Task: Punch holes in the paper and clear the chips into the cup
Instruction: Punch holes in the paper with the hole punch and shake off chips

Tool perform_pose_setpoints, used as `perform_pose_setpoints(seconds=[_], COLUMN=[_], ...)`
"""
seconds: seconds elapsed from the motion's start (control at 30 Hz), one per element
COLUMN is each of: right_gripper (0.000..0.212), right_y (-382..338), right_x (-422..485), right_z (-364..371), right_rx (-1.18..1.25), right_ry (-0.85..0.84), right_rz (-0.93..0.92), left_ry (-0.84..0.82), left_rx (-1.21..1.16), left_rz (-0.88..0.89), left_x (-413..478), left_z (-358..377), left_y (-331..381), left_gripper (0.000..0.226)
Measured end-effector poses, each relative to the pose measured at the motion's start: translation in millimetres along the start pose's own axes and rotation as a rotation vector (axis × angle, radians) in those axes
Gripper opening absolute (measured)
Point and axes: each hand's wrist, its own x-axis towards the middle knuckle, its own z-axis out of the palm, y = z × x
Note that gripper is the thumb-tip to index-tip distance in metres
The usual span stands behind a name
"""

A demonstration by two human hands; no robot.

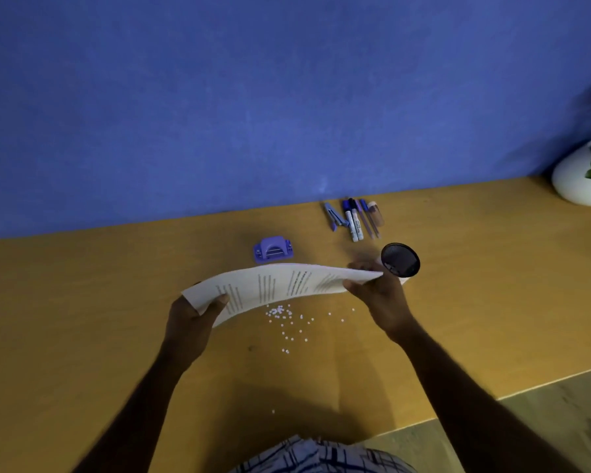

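A printed sheet of paper [277, 288] is held above the wooden table [82, 319], bowed upward along its length. My left hand [193, 319] grips its near-left corner and my right hand [379, 295] pinches its right end. That right end points at the black mesh cup [400, 259], which is tilted with its mouth toward the paper. Several small white paper chips [284, 319] lie scattered on the table below the sheet. The purple hole punch [273, 250] stands behind the paper, untouched.
Several pens and markers [354, 218] lie in a row by the blue wall. A white pot with a green plant [582, 174] stands at the far right. The table's front edge runs diagonally at the lower right.
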Motion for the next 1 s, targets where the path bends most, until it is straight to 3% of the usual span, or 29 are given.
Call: perform_pose_setpoints(seconds=[0.03, 0.17, 0.33, 0.57, 0.7, 0.8, 0.93, 1.0], right_gripper=[0.023, 0.029, 0.017, 0.017, 0.021, 0.024, 0.033, 0.035], right_y=[0.8, 0.8, 19.1, 20.5, 12.6, 11.9, 18.0, 21.8], right_x=[-1.2, -1.1, 0.7, 7.3, 14.8, 16.1, 8.8, 1.9], right_z=[3.9, 15.6, 21.6, 18.3, 11.3, 6.7, 9.2, 12.9], right_rx=[-0.023, -0.024, 0.030, 0.019, 0.138, 0.315, 0.550, 0.661], right_ry=[-0.022, -0.018, -0.007, -0.008, -0.004, 0.021, 0.064, 0.085], right_rz=[-0.037, -0.115, 0.019, 0.033, 0.049, 0.114, 0.258, 0.329], left_ry=[-0.002, -0.041, -0.034, 0.022, 0.028, 0.132, 0.371, 0.335], left_rx=[0.001, -0.024, 0.052, 0.057, 0.111, 0.161, 0.064, 0.026], left_rz=[0.003, 0.011, -0.058, -0.091, 0.044, 0.072, -0.190, -0.320], left_x=[-0.1, -2.3, -7.0, -1.6, 10.3, 19.9, 13.2, 1.8], left_z=[-0.1, 0.1, 13.3, 15.5, 6.7, 0.9, 7.7, 21.8], left_y=[2.3, 7.3, 3.6, 11.9, 18.3, 14.4, 3.3, -1.0], left_gripper=[0.039, 0.031, 0.018, 0.026, 0.026, 0.042, 0.079, 0.075])
